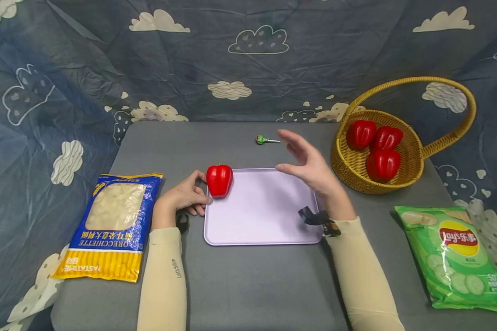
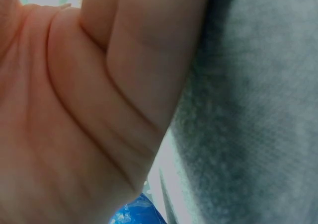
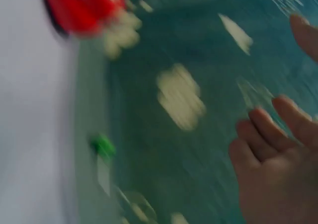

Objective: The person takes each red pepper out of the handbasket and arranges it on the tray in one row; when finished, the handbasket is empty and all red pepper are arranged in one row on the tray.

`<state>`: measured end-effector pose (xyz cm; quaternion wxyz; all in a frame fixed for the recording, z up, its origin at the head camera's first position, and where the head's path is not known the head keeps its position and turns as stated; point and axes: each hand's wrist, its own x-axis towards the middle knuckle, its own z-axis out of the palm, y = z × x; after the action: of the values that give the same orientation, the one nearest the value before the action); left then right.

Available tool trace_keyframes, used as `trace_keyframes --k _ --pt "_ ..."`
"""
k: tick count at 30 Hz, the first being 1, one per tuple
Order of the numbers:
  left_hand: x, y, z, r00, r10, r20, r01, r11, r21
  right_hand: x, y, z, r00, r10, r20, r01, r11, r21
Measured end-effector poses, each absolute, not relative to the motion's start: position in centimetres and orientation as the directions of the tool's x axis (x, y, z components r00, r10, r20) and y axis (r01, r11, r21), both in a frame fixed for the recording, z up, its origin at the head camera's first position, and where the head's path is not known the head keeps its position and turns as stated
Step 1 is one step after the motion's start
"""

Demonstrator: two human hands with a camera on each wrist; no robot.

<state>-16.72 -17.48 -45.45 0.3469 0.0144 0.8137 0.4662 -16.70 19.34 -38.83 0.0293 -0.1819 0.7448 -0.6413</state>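
On the bench (image 1: 248, 285), a pepper (image 1: 219, 181) is sitting at the far left corner of a tray (image 1: 265, 214). Behind the tray, a lollipop (image 1: 262, 139) is lying; to the left, pasta (image 1: 112, 225). At right, a basket (image 1: 352, 179) is holding three peppers (image 1: 383, 164), chips (image 1: 455, 257) before it.

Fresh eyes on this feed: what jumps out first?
The glossy red pepper at the lilac tray's far left corner, beside the left hand. Next, the wicker basket at far right, holding three more red peppers. The green chip bag lies nearer the person, on that side.
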Motion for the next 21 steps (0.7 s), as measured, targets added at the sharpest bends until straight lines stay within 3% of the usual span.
trace_keyframes --k 5,10,15,21 --pt "-16.8 -17.6 -45.5 -0.763 0.338 -0.551 -0.300 0.570 0.765 -15.8 26.8 -36.8 -0.953 -0.130 0.272 -0.273 -0.010 -0.962" --pt "-16.8 -17.6 -45.7 -0.763 0.340 -0.550 -0.304 0.562 0.769 -15.9 33.0 -37.5 -0.949 0.116 0.294 -0.310 -0.160 -0.937" --pt "-16.7 -17.6 -45.6 -0.761 0.341 -0.552 -0.308 0.559 0.770 -16.3 37.3 -39.7 -0.921 0.334 0.200 -0.256 -0.132 -0.958" --pt "-16.6 -17.4 -45.5 -0.762 0.331 -0.556 -0.322 0.552 0.769 -16.7 39.9 -41.1 -0.897 0.439 0.048 -0.094 -0.085 -0.992"
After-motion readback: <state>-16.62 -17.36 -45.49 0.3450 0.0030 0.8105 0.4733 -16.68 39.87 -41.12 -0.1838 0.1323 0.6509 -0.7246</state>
